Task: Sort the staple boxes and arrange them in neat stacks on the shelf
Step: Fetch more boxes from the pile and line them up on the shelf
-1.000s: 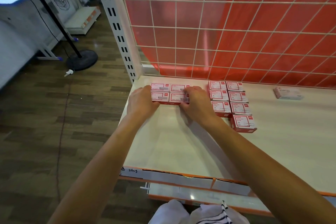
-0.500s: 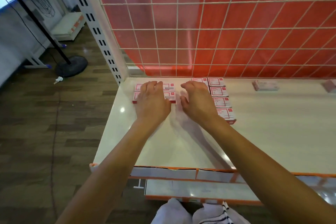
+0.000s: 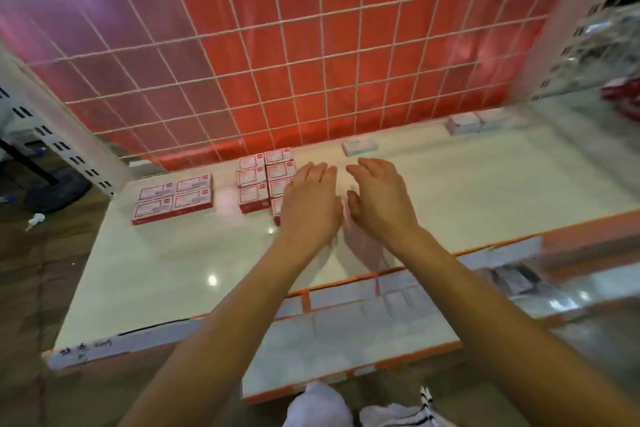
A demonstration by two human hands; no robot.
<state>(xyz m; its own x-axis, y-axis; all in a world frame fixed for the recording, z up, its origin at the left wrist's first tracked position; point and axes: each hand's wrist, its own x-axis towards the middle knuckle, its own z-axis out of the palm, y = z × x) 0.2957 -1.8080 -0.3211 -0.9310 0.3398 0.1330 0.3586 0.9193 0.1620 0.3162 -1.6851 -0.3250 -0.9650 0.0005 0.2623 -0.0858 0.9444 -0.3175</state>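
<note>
Both hands were spread and held nothing. The left hand (image 3: 311, 204) and the right hand (image 3: 381, 199) hung palm-down, side by side, with their fingers loosely extended toward the far side. Nearest in view, white cloth (image 3: 315, 404) showed at the bottom edge, with a lower shelf (image 3: 346, 340) just beyond it. Past that ran the orange-edged label strip (image 3: 346, 291) along the front of the white shelf (image 3: 166, 274). The hands were over the middle of that shelf.

The left hand covered the near right corner of a two-column block (image 3: 258, 180) of red-and-white staple boxes. To the left of it, apart by a gap, a flat four-box block (image 3: 173, 199) sat near the shelf's left edge. Farther back and to the right lay a single pale box (image 3: 360, 146). More pale boxes (image 3: 474, 123) sat beyond it, blurred. A white wire grid (image 3: 311, 62) over a red panel closed the far side.
</note>
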